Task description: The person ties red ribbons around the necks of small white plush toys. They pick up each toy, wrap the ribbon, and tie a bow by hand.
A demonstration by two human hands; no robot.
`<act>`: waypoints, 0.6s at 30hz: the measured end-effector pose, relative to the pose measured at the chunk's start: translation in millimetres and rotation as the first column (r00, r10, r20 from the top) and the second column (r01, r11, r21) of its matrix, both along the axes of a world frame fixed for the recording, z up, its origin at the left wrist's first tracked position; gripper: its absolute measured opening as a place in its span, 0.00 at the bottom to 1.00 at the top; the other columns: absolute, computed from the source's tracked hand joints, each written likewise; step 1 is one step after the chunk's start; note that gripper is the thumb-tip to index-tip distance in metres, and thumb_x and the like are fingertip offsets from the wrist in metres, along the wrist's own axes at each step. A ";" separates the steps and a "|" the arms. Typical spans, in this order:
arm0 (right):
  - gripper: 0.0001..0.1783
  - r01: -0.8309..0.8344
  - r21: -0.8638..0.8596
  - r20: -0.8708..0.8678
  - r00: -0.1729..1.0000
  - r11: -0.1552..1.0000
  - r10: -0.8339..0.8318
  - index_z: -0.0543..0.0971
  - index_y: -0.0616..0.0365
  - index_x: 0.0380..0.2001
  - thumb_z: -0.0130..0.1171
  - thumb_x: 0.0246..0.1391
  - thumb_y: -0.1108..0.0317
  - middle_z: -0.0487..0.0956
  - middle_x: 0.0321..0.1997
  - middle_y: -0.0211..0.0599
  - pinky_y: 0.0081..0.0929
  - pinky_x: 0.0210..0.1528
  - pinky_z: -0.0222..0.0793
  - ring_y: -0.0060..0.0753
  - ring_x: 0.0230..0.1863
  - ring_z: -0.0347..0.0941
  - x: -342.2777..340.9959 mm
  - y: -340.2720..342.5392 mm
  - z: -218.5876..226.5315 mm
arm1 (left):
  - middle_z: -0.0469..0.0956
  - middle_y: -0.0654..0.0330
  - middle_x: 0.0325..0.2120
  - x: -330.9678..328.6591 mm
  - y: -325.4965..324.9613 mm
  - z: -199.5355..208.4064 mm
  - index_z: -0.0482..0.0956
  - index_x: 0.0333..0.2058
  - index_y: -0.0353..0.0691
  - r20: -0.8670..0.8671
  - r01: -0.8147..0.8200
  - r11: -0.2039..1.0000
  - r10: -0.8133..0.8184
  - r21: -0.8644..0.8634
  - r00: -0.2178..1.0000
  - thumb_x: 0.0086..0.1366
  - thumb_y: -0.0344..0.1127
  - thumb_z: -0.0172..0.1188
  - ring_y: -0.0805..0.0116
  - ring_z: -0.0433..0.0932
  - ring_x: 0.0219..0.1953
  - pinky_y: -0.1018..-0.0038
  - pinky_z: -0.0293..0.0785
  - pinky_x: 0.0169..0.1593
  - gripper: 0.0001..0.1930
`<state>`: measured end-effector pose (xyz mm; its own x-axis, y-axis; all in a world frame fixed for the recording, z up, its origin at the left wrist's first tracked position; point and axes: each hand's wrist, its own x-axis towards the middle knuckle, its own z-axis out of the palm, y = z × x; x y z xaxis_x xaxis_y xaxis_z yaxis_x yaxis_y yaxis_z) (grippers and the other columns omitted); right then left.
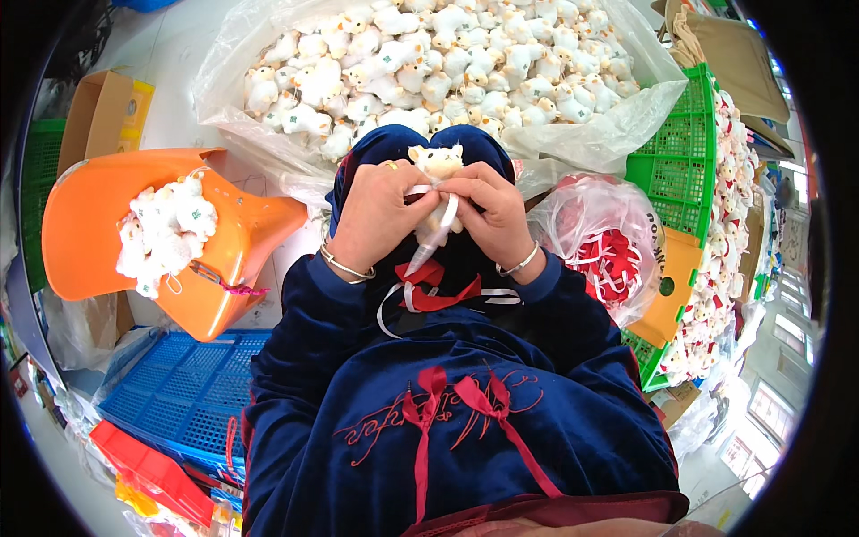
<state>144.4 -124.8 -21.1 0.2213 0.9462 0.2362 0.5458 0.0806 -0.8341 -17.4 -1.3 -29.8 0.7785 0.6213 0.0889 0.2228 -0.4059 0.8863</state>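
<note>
Fingers are hiding the neck and much of the body of a small cream toy, which is facing upward between the person's knees, and the exact crossing of the white ribbon is staying unclear beneath them. Plastic folds are blurring the red cloth pieces inside a clear bag on the right, while the dark rim is cutting off a green crate stacked beside more toys. A thin tool with a pink end is lying on the orange chair, its kind hard to make out, near a heap of white toys. Red script lettering is running across the navy top, and dark printed letters are showing beside the clear bag. The left hand is curling nearly closed, pinching the ribbon at the toy's neck; the right hand is meeting it there, thumb and forefinger also pinching ribbon, the other fingers bending loosely. Red cloth with white ties is lying below them on the lap.
</note>
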 end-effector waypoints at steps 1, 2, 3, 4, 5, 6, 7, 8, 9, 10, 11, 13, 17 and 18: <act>0.11 -0.010 0.004 -0.036 0.999 1.000 0.010 0.83 0.60 0.41 0.65 0.53 0.80 0.81 0.37 0.38 0.27 0.40 0.75 0.37 0.37 0.80 2.1 1.6 1.4 | 0.80 0.56 0.25 -1.5 -1.4 -0.1 0.85 0.32 0.33 0.013 0.005 0.998 -0.004 -0.066 1.000 0.61 0.34 0.67 0.62 0.81 0.27 0.69 0.75 0.33 0.08; 0.10 -0.018 -0.024 -0.083 0.996 1.000 0.016 0.83 0.60 0.40 0.65 0.53 0.80 0.81 0.37 0.38 0.26 0.40 0.75 0.37 0.37 0.80 4.7 1.6 1.3 | 0.80 0.58 0.26 -2.7 -2.8 1.2 0.85 0.34 0.32 0.049 0.005 0.978 0.006 -0.209 0.999 0.63 0.33 0.66 0.66 0.80 0.27 0.71 0.75 0.32 0.08; 0.10 -0.028 -0.053 -0.130 0.991 0.998 0.020 0.83 0.60 0.39 0.66 0.53 0.80 0.81 0.37 0.38 0.25 0.41 0.75 0.36 0.36 0.80 7.4 0.2 0.9 | 0.79 0.59 0.27 -3.8 -4.7 3.8 0.85 0.35 0.31 0.084 0.010 0.937 0.021 -0.349 0.996 0.65 0.32 0.65 0.70 0.79 0.27 0.73 0.74 0.32 0.08; 0.09 -0.038 -0.082 -0.176 0.984 0.996 0.023 0.83 0.60 0.39 0.66 0.53 0.79 0.81 0.37 0.38 0.25 0.41 0.75 0.35 0.36 0.80 9.3 -0.4 0.4 | 0.79 0.61 0.27 -4.0 -5.4 5.6 0.84 0.37 0.31 0.116 0.021 0.876 0.040 -0.482 0.992 0.67 0.32 0.63 0.74 0.79 0.27 0.75 0.74 0.31 0.08; 0.08 -0.069 -0.052 -0.204 0.977 0.996 0.057 0.83 0.60 0.37 0.67 0.53 0.79 0.80 0.39 0.37 0.23 0.43 0.75 0.33 0.38 0.79 9.9 0.8 0.9 | 0.77 0.64 0.29 -3.3 -4.8 5.9 0.84 0.42 0.30 0.141 0.060 0.872 0.010 -0.485 0.990 0.71 0.30 0.60 0.80 0.76 0.28 0.80 0.72 0.30 0.09; 0.08 -0.088 -0.039 -0.185 0.979 0.995 0.080 0.83 0.59 0.37 0.67 0.53 0.79 0.79 0.39 0.37 0.23 0.43 0.74 0.33 0.39 0.78 11.3 2.7 3.1 | 0.76 0.65 0.29 -2.2 -5.3 6.8 0.84 0.43 0.31 0.154 0.057 0.859 0.026 -0.509 0.988 0.70 0.30 0.61 0.80 0.75 0.29 0.80 0.70 0.32 0.09; 0.08 -0.108 -0.026 -0.167 0.981 0.994 0.102 0.84 0.59 0.37 0.67 0.53 0.79 0.79 0.40 0.37 0.23 0.43 0.74 0.33 0.39 0.78 13.1 4.4 6.2 | 0.75 0.65 0.29 -0.1 -6.9 7.9 0.85 0.43 0.32 0.166 0.053 0.845 0.042 -0.533 0.985 0.68 0.29 0.62 0.80 0.73 0.30 0.80 0.68 0.34 0.09; 0.08 -0.128 -0.014 -0.148 0.981 0.992 0.125 0.84 0.58 0.37 0.67 0.53 0.79 0.78 0.40 0.36 0.23 0.43 0.74 0.32 0.40 0.78 15.4 5.8 8.3 | 0.74 0.66 0.29 1.6 -8.2 8.6 0.85 0.44 0.33 0.178 0.050 0.830 0.060 -0.556 0.982 0.67 0.29 0.63 0.80 0.71 0.31 0.81 0.67 0.36 0.09; 0.10 -0.161 -0.056 -0.146 0.978 0.985 0.151 0.85 0.57 0.39 0.67 0.52 0.79 0.76 0.40 0.35 0.24 0.42 0.73 0.32 0.41 0.76 19.3 5.6 9.4 | 0.75 0.66 0.29 2.6 -9.3 8.2 0.85 0.45 0.33 0.187 0.062 0.853 0.043 -0.519 0.981 0.66 0.28 0.64 0.79 0.72 0.31 0.80 0.67 0.36 0.10; 0.11 -0.163 -0.067 -0.125 0.980 0.984 0.154 0.85 0.56 0.40 0.67 0.52 0.79 0.76 0.40 0.35 0.24 0.42 0.72 0.32 0.40 0.75 19.4 6.5 11.6 | 0.75 0.65 0.30 3.4 -10.5 7.2 0.85 0.45 0.33 0.196 0.073 0.874 0.026 -0.481 0.980 0.65 0.27 0.64 0.79 0.72 0.32 0.80 0.67 0.36 0.11; 0.12 -0.166 -0.079 -0.104 0.982 0.983 0.157 0.85 0.56 0.41 0.66 0.53 0.79 0.76 0.39 0.35 0.24 0.41 0.72 0.31 0.40 0.75 19.2 7.7 14.8 | 0.75 0.65 0.30 3.9 -11.5 5.9 0.85 0.46 0.34 0.204 0.084 0.893 0.009 -0.442 0.979 0.64 0.27 0.65 0.78 0.72 0.32 0.79 0.67 0.36 0.12; 0.14 -0.187 -0.075 -0.101 0.979 0.979 0.180 0.86 0.56 0.43 0.63 0.54 0.80 0.74 0.38 0.35 0.24 0.40 0.70 0.31 0.38 0.74 17.2 10.7 16.3 | 0.75 0.64 0.30 5.6 -12.2 2.6 0.85 0.46 0.34 0.192 0.076 0.881 0.017 -0.466 0.981 0.62 0.26 0.66 0.77 0.72 0.33 0.78 0.68 0.37 0.12; 0.20 -0.174 -0.098 -0.302 0.943 0.980 0.137 0.80 0.58 0.53 0.56 0.57 0.82 0.72 0.37 0.34 0.25 0.41 0.71 0.28 0.38 0.74 23.7 13.6 17.1 | 0.76 0.63 0.31 5.9 -11.2 4.2 0.86 0.43 0.36 0.124 0.023 0.852 0.049 -0.523 0.991 0.65 0.30 0.67 0.75 0.74 0.33 0.77 0.69 0.37 0.09; 0.21 -0.119 -0.159 -0.430 0.902 0.980 0.039 0.79 0.59 0.55 0.53 0.58 0.83 0.72 0.38 0.34 0.25 0.40 0.71 0.28 0.37 0.74 24.9 12.4 19.8 | 0.76 0.63 0.31 5.6 -11.6 4.3 0.86 0.42 0.36 0.121 0.027 0.834 0.048 -0.551 0.991 0.65 0.30 0.67 0.75 0.74 0.33 0.77 0.69 0.38 0.09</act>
